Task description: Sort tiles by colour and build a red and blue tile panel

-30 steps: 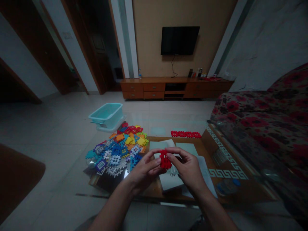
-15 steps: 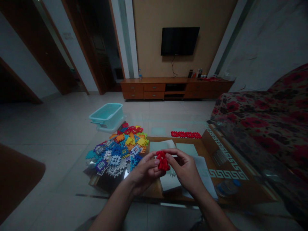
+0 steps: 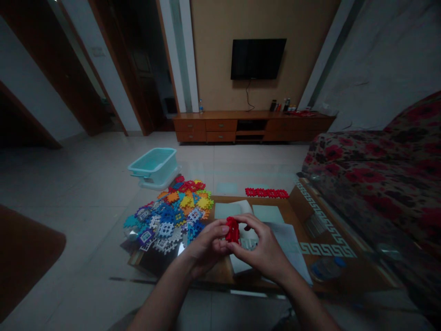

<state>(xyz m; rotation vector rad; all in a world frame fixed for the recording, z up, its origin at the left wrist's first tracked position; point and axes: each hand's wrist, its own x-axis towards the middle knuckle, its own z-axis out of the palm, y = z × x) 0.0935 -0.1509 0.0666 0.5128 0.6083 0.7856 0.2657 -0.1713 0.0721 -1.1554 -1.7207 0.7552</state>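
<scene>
I've got both hands pinched on the red interlocking tiles (image 3: 233, 230), left hand (image 3: 206, 246) and right hand (image 3: 262, 250), above the glass table (image 3: 103, 257) (dim light); uneven squeezing could pop the joint apart.

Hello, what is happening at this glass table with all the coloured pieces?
A person sits at the glass table and holds a small red plastic interlocking piece between both hands, the left hand on one side and the right hand on the other, above some white papers. A heap of multicoloured plastic interlocking tiles lies on the table to the left. Farther away lies a flat row of joined red tiles, and a light blue plastic tub stands beyond the heap.
</scene>
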